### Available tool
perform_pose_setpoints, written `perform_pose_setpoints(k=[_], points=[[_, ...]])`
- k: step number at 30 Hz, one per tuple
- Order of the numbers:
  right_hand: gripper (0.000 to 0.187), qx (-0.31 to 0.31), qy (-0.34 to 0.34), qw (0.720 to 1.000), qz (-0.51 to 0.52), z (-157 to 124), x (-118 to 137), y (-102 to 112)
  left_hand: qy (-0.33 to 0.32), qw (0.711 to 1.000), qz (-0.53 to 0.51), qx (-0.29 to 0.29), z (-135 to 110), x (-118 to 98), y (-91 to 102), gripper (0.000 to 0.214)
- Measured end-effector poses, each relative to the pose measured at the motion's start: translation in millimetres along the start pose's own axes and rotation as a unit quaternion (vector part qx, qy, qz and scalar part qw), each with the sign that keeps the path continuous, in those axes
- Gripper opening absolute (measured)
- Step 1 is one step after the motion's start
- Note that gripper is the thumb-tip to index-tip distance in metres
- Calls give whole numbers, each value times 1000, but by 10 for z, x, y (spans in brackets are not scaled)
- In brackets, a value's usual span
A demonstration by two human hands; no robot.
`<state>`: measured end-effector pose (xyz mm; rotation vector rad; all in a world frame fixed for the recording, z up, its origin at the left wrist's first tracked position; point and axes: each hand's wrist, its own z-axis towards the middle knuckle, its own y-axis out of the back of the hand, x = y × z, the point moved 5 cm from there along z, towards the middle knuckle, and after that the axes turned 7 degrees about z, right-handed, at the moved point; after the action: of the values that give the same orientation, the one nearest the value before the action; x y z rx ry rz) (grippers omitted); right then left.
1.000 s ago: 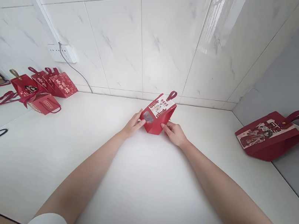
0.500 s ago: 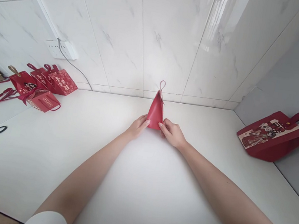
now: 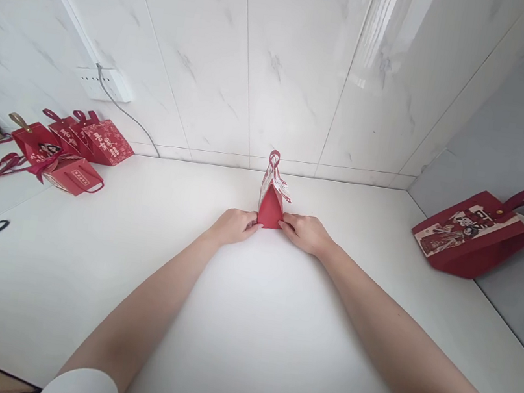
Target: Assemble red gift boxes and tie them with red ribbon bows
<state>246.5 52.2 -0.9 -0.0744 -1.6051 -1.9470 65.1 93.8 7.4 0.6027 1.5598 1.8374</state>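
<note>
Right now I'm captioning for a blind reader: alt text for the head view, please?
The left hand and right hand hold the base of a small red gift box standing upright on a white counter near a tiled wall. More red gift boxes sit far left; a larger red bag rests far right.

- Red patterned gift box [image 3: 105, 141], upper left of the frame: large white Chinese characters across its face, too small to read.
- Red box [image 3: 75, 176] in front of it: a small framed label with tiny marks, unreadable.
- Small gift bag [image 3: 270, 206], centre: white printed panel seen edge-on, illegible.
- Large red bag [image 3: 471, 244], right: pale characters beside a picture, not legible.
</note>
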Motion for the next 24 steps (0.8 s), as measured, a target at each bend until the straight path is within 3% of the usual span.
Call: perform_pose_setpoints(k=[9, 24], points=[[29, 17, -17, 999, -47, 47, -38, -69, 18, 1000, 18, 4, 0, -80, 2, 24], [30, 10, -25, 1000, -16, 31, -45, -109, 63, 995, 72, -19, 28, -88, -68, 26]])
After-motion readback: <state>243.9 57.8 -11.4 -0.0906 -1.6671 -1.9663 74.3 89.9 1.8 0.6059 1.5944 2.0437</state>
